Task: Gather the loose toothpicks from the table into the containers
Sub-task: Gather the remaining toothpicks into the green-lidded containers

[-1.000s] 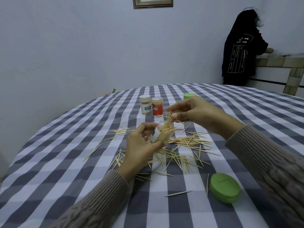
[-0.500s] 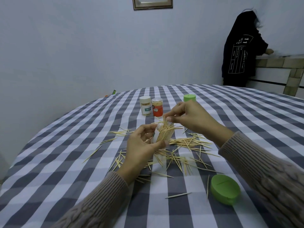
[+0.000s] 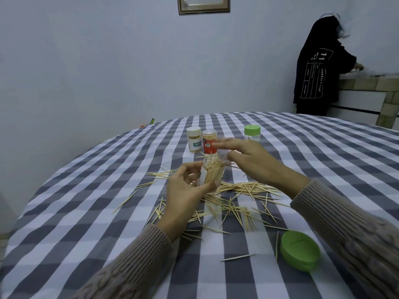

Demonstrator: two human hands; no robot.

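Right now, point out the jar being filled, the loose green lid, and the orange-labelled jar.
jar being filled (image 3: 212,176), head view, on its toothpick-packed clear wall
loose green lid (image 3: 300,250), head view, on its flat top face
orange-labelled jar (image 3: 209,147), head view, on its orange label

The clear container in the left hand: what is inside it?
The clear container, held by the left hand, holds a bundle of toothpicks; their tips stick out above its mouth. A white label and the fingers cover part of it, so its bottom is hidden.

Grey-and-white checked tablecloth (image 3: 86,212), green lid (image 3: 300,250), red-labelled container (image 3: 209,142)
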